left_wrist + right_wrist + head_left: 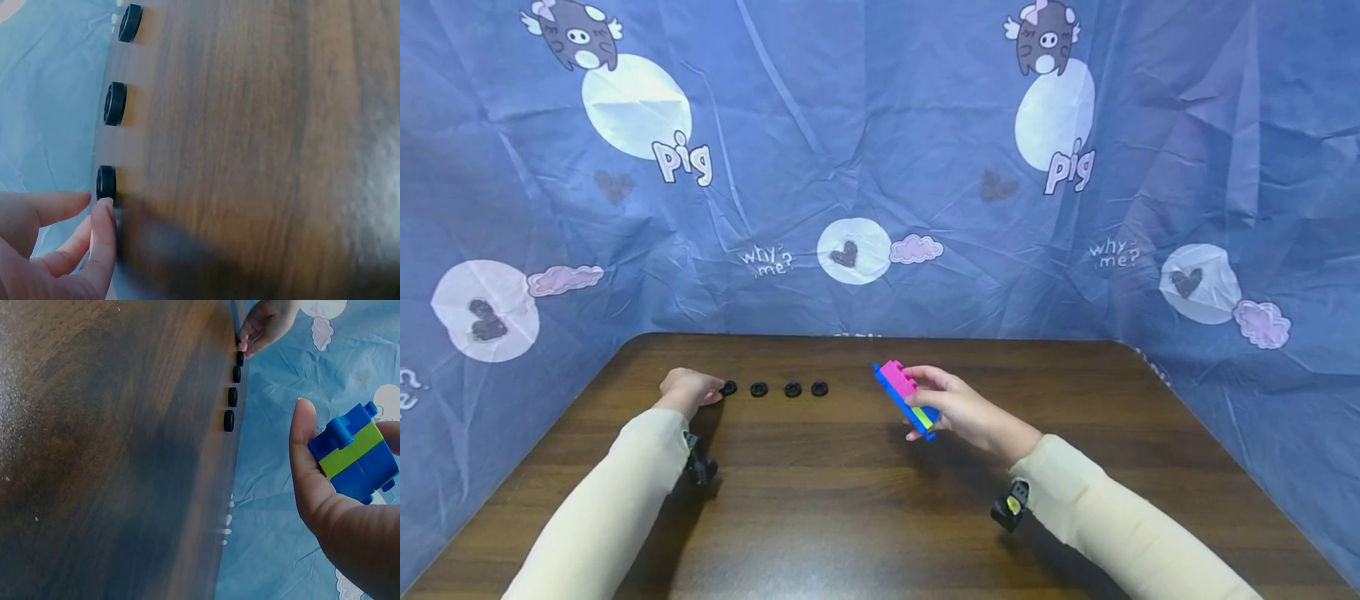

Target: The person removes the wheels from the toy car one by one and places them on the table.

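Several small black toy wheels lie in a row toward the back of the table. My left hand (688, 390) is at the row's left end, its fingertips right at the leftmost wheel (729, 387). In the left wrist view, a fingertip overlaps the lower edge of the nearest wheel (107, 182), with the thumb tip apart from it. My right hand (966, 411) holds a toy car body (898, 389) built of bricks, tilted above the table. It has a pink studded brick on a blue base; the right wrist view shows its lime-green stripe (351, 450) and blue pegs.
The brown wooden table (820, 517) has rounded far corners. A blue printed cloth (865, 150) hangs behind it and along both sides. Three further wheels, including the rightmost wheel (820, 388), sit spaced out between my hands. A small black camera is on each wrist.
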The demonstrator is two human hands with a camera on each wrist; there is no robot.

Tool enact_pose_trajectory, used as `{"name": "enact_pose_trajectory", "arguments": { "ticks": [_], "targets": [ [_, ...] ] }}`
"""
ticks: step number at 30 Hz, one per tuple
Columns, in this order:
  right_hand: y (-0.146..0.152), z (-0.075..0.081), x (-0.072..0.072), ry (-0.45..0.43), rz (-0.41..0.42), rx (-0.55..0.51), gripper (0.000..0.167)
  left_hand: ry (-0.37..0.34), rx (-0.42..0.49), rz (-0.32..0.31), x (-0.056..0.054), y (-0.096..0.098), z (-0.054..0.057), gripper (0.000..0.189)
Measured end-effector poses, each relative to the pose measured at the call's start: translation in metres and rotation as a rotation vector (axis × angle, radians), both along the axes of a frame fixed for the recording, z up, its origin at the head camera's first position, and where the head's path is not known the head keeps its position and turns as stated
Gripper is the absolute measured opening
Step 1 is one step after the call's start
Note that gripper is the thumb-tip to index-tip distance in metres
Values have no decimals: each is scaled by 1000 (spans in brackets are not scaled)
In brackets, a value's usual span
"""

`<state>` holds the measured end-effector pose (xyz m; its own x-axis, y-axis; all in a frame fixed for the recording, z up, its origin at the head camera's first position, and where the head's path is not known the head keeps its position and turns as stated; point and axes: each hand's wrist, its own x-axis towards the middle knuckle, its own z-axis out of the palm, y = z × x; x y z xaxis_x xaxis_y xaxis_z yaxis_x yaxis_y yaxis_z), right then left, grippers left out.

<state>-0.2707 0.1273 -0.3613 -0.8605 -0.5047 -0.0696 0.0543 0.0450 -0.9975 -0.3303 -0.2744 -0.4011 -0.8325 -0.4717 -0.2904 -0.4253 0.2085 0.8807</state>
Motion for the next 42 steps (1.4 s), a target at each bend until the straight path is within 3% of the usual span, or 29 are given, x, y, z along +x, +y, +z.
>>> {"name": "enact_pose_trajectory", "arguments": {
  "ticks": [3, 5, 8, 12, 15, 23, 32, 37, 42],
  "targets": [
    [-1, 1, -2, -10, 4, -21, 55, 1, -70, -34, 5, -3, 5, 28],
    [-1, 2, -3, -17, 8, -26, 56, 9, -70, -57, 7, -5, 9, 18],
    [-1, 4, -3, -26, 7, -27, 56, 38, 48, -85, 9, -7, 16, 15],
    [-1, 7, -4, -24, -3, -42, 56, 37, 95, -127, 11, -7, 22, 35],
    [-2, 8, -5, -23, -22, -71, 54, 22, 82, -197, 14, -5, 28, 50],
    [-5, 6, -8, -7, -86, -77, 42, 52, 129, -389, 18, 9, 47, 53],
    [-8, 8, -8, 16, -110, -54, 37, 37, 175, -541, 31, 44, 74, 57],
    [-11, 8, -8, 22, -112, -47, 40, 45, 180, -616, 40, 70, 75, 56],
    [-16, 9, -7, 30, -110, -44, 41, 91, 125, -702, 54, 93, 74, 55]
  ]
}}
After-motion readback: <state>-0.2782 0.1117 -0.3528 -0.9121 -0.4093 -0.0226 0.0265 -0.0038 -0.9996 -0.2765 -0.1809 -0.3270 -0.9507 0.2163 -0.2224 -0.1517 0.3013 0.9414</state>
